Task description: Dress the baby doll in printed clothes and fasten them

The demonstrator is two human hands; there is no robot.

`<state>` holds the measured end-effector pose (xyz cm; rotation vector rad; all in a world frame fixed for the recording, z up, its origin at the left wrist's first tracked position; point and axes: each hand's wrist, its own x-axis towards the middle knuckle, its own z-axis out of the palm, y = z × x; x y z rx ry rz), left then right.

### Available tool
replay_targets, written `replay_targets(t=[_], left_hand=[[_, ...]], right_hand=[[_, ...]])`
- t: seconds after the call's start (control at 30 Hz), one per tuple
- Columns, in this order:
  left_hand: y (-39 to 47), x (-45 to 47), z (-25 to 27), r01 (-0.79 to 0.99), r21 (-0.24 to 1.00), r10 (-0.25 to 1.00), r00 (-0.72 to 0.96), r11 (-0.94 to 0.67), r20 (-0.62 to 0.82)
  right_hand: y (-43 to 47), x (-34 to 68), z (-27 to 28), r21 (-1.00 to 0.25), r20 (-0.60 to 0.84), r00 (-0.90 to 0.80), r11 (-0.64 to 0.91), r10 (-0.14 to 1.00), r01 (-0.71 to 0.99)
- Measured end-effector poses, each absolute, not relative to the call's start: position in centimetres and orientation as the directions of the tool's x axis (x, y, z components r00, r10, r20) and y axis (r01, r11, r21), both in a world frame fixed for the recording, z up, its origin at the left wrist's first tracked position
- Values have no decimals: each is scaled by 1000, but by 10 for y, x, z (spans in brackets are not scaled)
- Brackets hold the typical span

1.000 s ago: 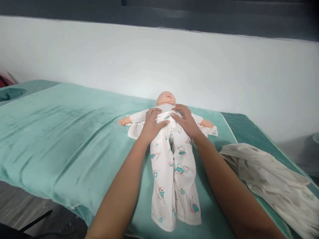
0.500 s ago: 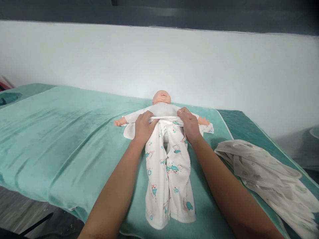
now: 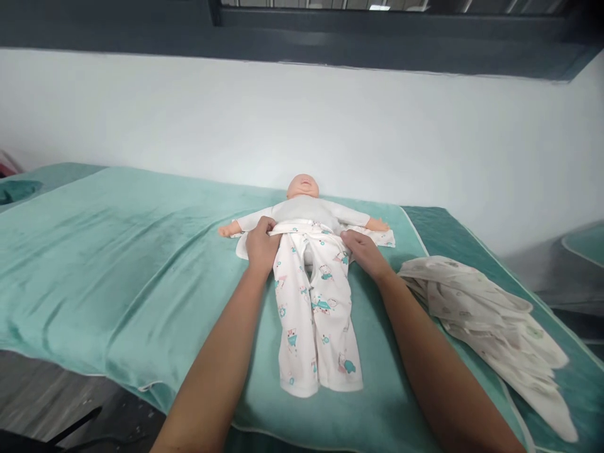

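A baby doll [image 3: 302,187] lies on its back with its arms spread, its head toward the wall. White baby pants [image 3: 318,314] with teal and pink prints cover its legs, with an opening at the crotch. My left hand [image 3: 262,245] is closed on the waistband at the doll's left-hand side in the picture. Opposite it, my right hand [image 3: 365,251] pinches the other side of the waistband. The doll's torso is in a plain white top [image 3: 306,209]. Part of a printed white garment [image 3: 380,236] shows beneath the doll's arm on the right.
A teal sheet [image 3: 141,264] covers the bed under the doll. To the right lies a crumpled pile of pale printed cloth [image 3: 476,314]. Behind the bed rises a white wall [image 3: 302,119] with a dark window frame [image 3: 377,38]. Grey floor [image 3: 42,390] shows at lower left.
The waistband has come down flatter against the doll's belly, and my hands have moved slightly apart. The camera view has tilted up a little, showing more of the window.
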<state>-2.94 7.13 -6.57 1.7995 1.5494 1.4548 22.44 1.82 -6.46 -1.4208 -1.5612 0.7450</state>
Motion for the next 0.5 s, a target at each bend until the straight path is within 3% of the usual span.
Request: replay_targets(t=[0.13,0.23,0.5], left_hand=[[60,-32,-69,503,783,872,-107,-366,477],[52,-33,-68,453,783,856,-78,-426,510],[26,-37,-66,316,793,832,-24,-520,555]], right_hand=[[8,232,-59,-873,116,-263,225,958,433],[2,232,-55,-915,43,-371,186,927,357],[-8,214,-55,-880,2,-127,63,992,471]])
